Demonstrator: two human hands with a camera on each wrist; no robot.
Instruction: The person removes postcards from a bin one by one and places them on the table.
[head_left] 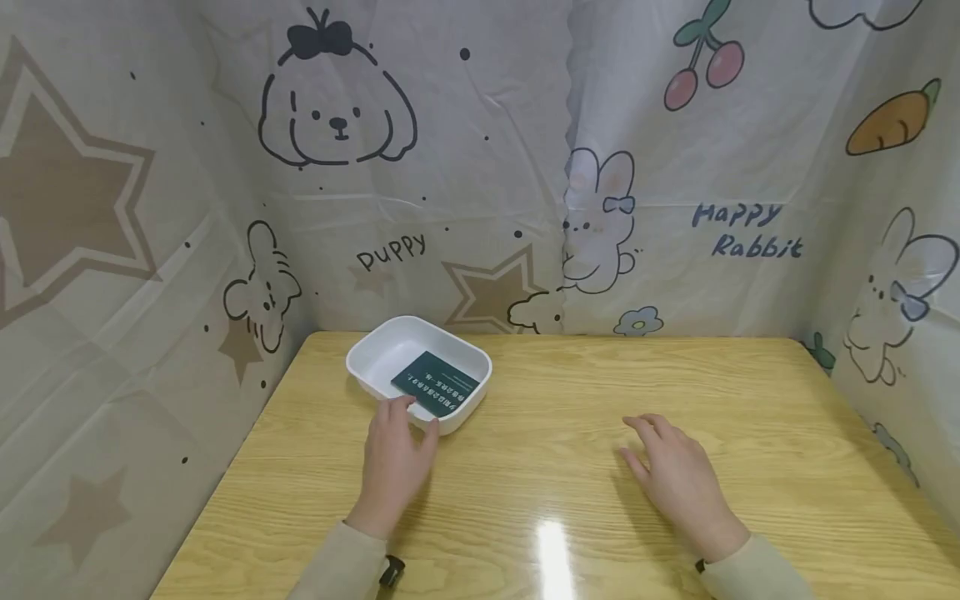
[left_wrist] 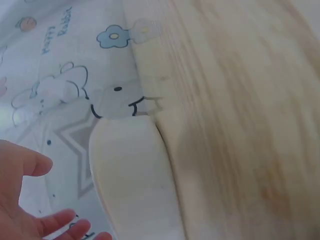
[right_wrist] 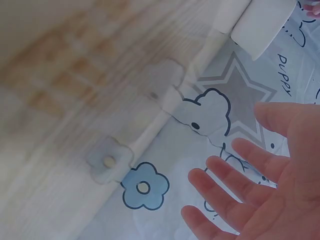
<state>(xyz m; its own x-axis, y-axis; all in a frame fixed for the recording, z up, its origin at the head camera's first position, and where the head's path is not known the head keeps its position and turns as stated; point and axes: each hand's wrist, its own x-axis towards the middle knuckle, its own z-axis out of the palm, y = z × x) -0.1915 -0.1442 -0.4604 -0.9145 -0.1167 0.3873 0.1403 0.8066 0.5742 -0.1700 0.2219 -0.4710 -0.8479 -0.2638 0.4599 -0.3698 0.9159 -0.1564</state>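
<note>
A white plastic basin [head_left: 375,367] with rounded corners stands at the back left of the table. Inside it lies a dark green booklet [head_left: 431,379] printed with white writing. My left hand [head_left: 393,458] is at the basin's near side, fingertips right by the rim, thumb spread from the fingers. In the left wrist view the basin's outer wall [left_wrist: 135,175] rises beside the loosely spread fingers. My right hand [head_left: 675,475] hovers over the right part of the table, holding nothing. Its fingers [right_wrist: 220,200] are spread and slightly bent in the right wrist view.
The wood-grain table [head_left: 555,400] reaches back to a hanging white sheet [head_left: 465,167] printed with cartoon animals and stars. The same sheeting encloses the left and right sides. Dark bands show at both wrists below the sleeves [head_left: 345,562].
</note>
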